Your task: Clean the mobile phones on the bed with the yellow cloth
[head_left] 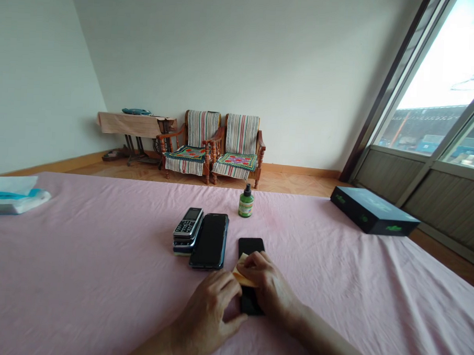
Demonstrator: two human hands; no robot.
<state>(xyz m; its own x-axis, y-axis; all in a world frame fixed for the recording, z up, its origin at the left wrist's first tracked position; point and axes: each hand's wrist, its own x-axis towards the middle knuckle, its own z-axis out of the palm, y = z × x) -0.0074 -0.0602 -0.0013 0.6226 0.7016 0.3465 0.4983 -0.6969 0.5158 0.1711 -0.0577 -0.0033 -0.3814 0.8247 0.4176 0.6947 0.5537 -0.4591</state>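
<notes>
A black smartphone (pixel 251 302) lies flat on the pink cloth, its long side pointing away from me. My right hand (pixel 271 286) pinches a folded yellow cloth (pixel 245 277) and presses it onto the phone's dark face. At the phone's lower left edge, my left hand (pixel 211 310) curls with thumb and fingers against it, holding it in place. To the left lies another dark smartphone (pixel 210 240), apparently on top of another one. Beside it is a stack of phones, with a silver keypad phone (pixel 188 223) on top. Fingers hide part of the yellow cloth.
A green bottle with a black nozzle (pixel 246 203) stands beyond the phones. On the right is a black box (pixel 373 210); at the far left, a tissue pack (pixel 16 199). Two wooden chairs (pixel 238 138) and a cloth-covered table (pixel 133 126) stand by the wall.
</notes>
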